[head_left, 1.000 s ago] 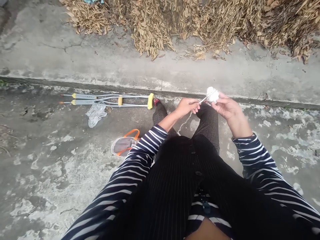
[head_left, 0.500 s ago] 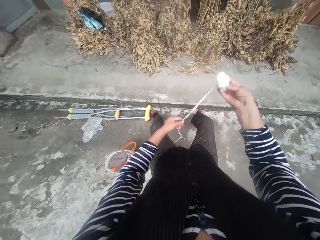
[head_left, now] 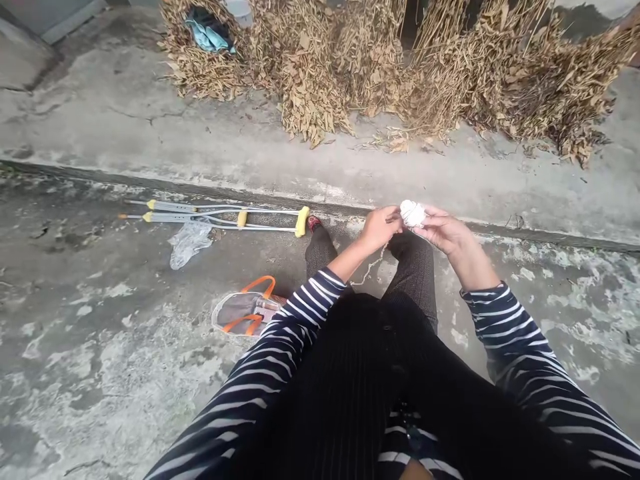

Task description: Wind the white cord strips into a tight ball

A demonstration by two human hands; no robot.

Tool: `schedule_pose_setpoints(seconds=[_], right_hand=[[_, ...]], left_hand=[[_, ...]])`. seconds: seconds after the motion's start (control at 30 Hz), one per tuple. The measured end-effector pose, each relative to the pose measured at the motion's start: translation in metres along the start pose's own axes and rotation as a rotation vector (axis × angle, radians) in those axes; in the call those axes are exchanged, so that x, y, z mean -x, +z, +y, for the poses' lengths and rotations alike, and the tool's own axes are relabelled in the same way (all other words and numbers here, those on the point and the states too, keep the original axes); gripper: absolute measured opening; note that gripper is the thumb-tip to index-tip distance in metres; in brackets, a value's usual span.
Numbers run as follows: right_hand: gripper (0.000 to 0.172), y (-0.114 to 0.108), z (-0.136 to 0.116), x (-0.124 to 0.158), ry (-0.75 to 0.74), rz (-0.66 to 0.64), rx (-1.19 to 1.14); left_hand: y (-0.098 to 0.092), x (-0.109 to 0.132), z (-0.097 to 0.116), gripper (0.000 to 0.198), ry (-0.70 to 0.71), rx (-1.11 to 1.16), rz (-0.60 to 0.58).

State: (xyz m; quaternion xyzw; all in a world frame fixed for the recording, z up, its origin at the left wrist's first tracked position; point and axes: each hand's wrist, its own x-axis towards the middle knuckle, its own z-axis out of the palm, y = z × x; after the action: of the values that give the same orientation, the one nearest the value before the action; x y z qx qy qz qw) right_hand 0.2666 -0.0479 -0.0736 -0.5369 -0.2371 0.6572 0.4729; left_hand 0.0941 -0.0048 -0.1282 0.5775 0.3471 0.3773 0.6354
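Observation:
Between my hands is a white ball of string (head_left: 413, 213), gripped in the fingers of my right hand (head_left: 443, 230). My left hand (head_left: 380, 229) is closed right beside the ball, its fingertips close to or touching it; I cannot tell which. A thin strand of white string (head_left: 373, 268) hangs from under my left hand and trails down in front of my lap. What lies inside the left fingers is mostly hidden, but the strand runs into them.
To the left lie grey crutches with yellow pads (head_left: 301, 221), beside a clear plastic bag (head_left: 190, 243). Closer to me stands a bag with orange handles (head_left: 233, 310). Dry plant stalks (head_left: 320, 87) are heaped on the raised concrete ledge (head_left: 240, 150); dark-blue cloth (head_left: 207, 30) rests on them.
My right hand has come down and left with the ball, and my left hand has risen to the right to meet it. The taut stretch of string between them is gone. The view shifted slightly.

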Motion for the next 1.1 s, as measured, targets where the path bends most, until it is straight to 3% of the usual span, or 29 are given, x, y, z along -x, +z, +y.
schedule_pose_setpoints(seconds=[0.1, 0.3, 0.43, 0.63, 0.73, 0.87, 0.97, 1.1], right_hand=[[0.038, -0.003, 0.003, 0.001, -0.011, 0.059, -0.023], [0.039, -0.002, 0.007, -0.004, -0.111, 0.118, 0.014], [0.042, -0.005, 0.006, -0.006, -0.238, 0.155, 0.034], [0.042, -0.012, 0.012, -0.014, -0.409, 0.196, 0.144], [0.039, -0.012, 0.022, -0.022, -0.522, 0.316, 0.344], [0.033, -0.012, 0.037, -0.031, -0.768, 0.444, 0.893], [0.039, -0.009, 0.049, -0.034, -0.939, 0.408, 1.291], [0.044, -0.001, 0.068, -0.032, -0.975, 0.220, 1.470]], left_hand=[[-0.008, 0.007, 0.005, 0.015, -0.039, -0.004, -0.054], [-0.020, 0.012, 0.015, 0.015, -0.161, 0.015, -0.174], [-0.024, 0.020, 0.003, 0.023, -0.180, -0.096, -0.233], [-0.031, 0.040, -0.025, 0.014, -0.136, -0.166, -0.286], [-0.035, 0.049, -0.025, 0.015, -0.150, -0.177, -0.293], [-0.035, 0.057, -0.005, 0.017, -0.238, -0.148, -0.347], [-0.034, 0.058, 0.016, 0.017, -0.318, -0.055, -0.374], [-0.041, 0.052, 0.036, 0.022, -0.350, 0.155, -0.321]])
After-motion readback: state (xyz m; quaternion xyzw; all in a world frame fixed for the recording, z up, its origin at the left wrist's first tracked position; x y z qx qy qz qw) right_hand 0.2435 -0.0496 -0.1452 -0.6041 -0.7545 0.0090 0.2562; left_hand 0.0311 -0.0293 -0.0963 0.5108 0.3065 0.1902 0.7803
